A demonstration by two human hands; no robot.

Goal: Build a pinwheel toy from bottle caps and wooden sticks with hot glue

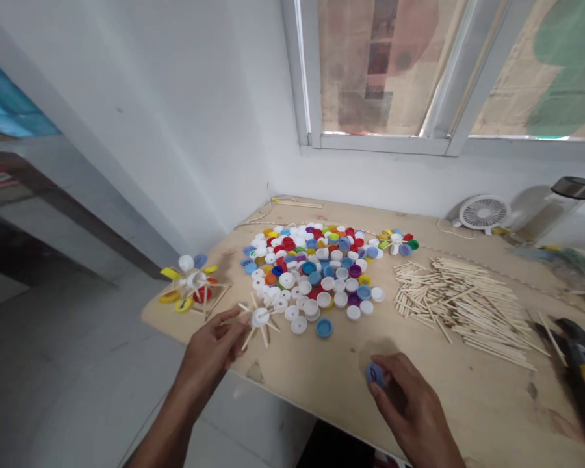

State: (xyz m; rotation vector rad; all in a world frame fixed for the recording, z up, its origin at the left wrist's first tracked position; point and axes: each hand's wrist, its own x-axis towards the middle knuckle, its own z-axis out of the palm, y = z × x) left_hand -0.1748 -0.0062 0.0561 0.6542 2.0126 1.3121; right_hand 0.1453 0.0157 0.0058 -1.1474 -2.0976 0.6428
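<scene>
My left hand pinches a white bottle cap hub with several short wooden sticks sticking out around it like spokes. The fingers close on its left side, near the front edge of the table. Between the thumb and fingertips of my right hand is a blue bottle cap with a dark mark on it, held a little above the bare wood. A lone blue cap lies between the hands, in front of a big heap of mixed bottle caps.
A cap-and-stick wheel stands at the left; a similar one is behind the heap's right side. Loose wooden sticks lie at right, beside pliers. A small white fan and a glass bottle stand by the wall.
</scene>
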